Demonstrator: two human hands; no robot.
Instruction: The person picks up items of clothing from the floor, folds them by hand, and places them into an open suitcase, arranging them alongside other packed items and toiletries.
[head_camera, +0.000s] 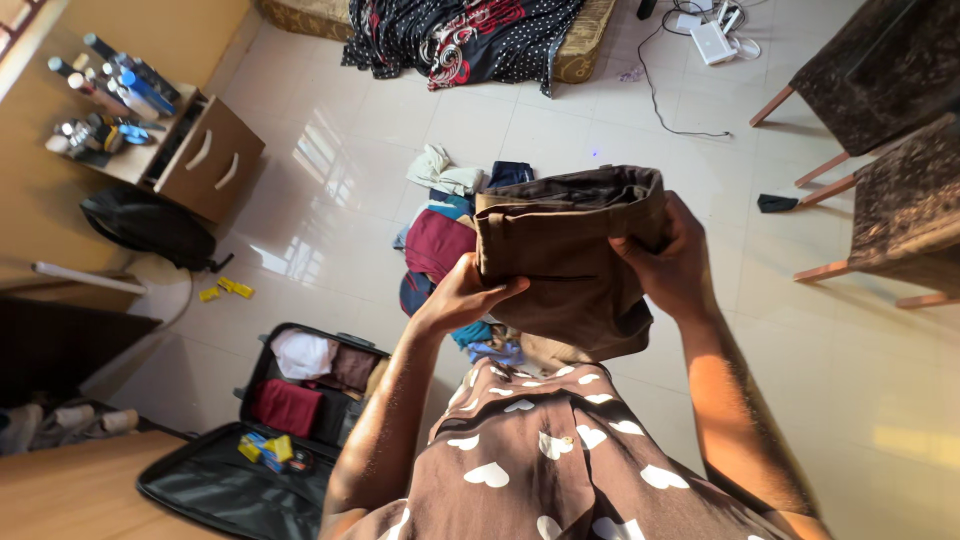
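trousers (565, 255), brown and folded, look soft, light and floppy, with left hand (462, 292) and right hand (672, 262) fingers pinching the side edges, the best hold.

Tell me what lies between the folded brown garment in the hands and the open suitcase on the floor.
Nothing visible does. Both the left hand and the right hand grip the brown garment in the air. The open suitcase lies on the floor below, to the left in the picture; only the left forearm crosses the view there.
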